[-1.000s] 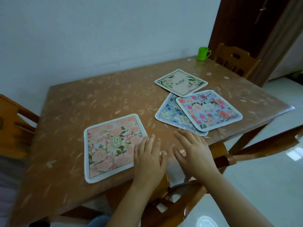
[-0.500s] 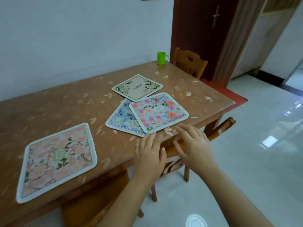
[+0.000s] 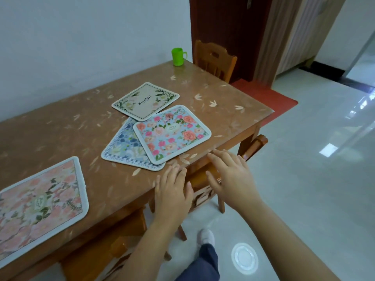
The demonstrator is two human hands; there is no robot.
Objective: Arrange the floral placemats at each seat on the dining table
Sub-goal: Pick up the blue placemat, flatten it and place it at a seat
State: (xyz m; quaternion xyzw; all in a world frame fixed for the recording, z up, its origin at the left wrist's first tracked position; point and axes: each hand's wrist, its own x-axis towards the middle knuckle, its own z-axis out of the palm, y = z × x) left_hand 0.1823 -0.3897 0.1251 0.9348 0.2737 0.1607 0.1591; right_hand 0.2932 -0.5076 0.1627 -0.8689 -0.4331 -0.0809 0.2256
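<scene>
The left hand [image 3: 172, 191] and right hand [image 3: 231, 175] are hovering, fingers [image 3: 174, 173] straight and empty. The rose placemat [image 3: 172, 134] is looking thin, light and floppy, so pinching its near corner is likely suiting best.

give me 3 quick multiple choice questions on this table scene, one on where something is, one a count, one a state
1. Where does the green cup stand?
A. at the far corner of the table, by the wall
B. on a placemat
C. on the floor

2. How many placemats lie on the table?
A. two
B. four
C. six

3. How does the rose placemat lie?
A. folded in half
B. rolled up
C. flat, partly over the blue placemat

Answers:
1 A: the cup sits on bare tabletop at the far corner.
2 B: the pink placemat, the cream placemat, the blue one and the rose one.
3 C: its edge covers part of the blue one.
</scene>
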